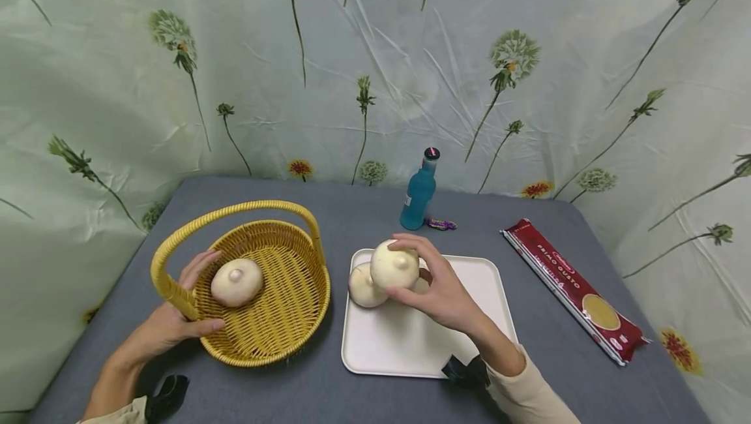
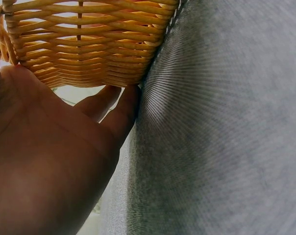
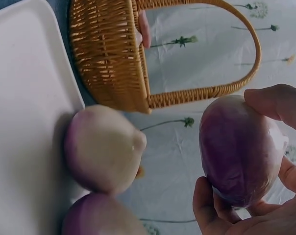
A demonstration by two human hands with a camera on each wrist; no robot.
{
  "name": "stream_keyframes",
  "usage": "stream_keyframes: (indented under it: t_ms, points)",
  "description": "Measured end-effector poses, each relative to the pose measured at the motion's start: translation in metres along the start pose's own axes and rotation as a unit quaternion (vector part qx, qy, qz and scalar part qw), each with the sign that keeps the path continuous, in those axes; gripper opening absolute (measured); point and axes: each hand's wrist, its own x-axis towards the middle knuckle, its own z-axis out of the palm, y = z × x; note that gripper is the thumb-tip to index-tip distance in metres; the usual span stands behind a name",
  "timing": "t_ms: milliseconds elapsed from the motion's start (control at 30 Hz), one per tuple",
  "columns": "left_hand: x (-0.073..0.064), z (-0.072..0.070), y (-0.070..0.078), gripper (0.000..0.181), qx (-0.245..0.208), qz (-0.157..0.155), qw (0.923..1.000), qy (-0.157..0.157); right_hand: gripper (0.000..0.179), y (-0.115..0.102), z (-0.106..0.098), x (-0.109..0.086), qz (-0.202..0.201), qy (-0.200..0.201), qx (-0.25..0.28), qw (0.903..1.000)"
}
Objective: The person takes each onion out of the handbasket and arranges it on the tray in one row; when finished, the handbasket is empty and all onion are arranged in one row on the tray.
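My right hand (image 1: 437, 280) holds a purple-and-white turnip (image 1: 394, 266) in the air over the left part of a white tray (image 1: 405, 349). Two more turnips lie on the tray: one (image 1: 365, 286) at its left edge, the other mostly hidden by my hand in the head view. The right wrist view shows the held turnip (image 3: 238, 149) pinched between thumb and fingers, apart from the tray turnip (image 3: 104, 147). My left hand (image 1: 164, 326) grips the left side of a yellow wicker basket (image 1: 281, 300) near the handle's base. Inside the basket sits one turnip (image 1: 237, 282).
A blue bottle (image 1: 419, 192) stands behind the tray, with a small purple-wrapped candy (image 1: 441, 224) beside it. A red pasta packet (image 1: 572, 287) lies to the right. The basket's handle (image 1: 235, 209) arches up. A floral curtain (image 1: 411, 72) hangs behind the grey-covered table (image 1: 364, 205).
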Motion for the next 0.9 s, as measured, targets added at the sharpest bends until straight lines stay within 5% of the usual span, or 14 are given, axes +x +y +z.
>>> stream_keyframes:
  t_ms: [900]
  points:
    - [0.0, 0.0, 0.002, 0.108, 0.01, 0.001, 0.9999, 0.002, 0.054, 0.028, -0.05, -0.021, 0.006, -0.028, -0.087, 0.9958]
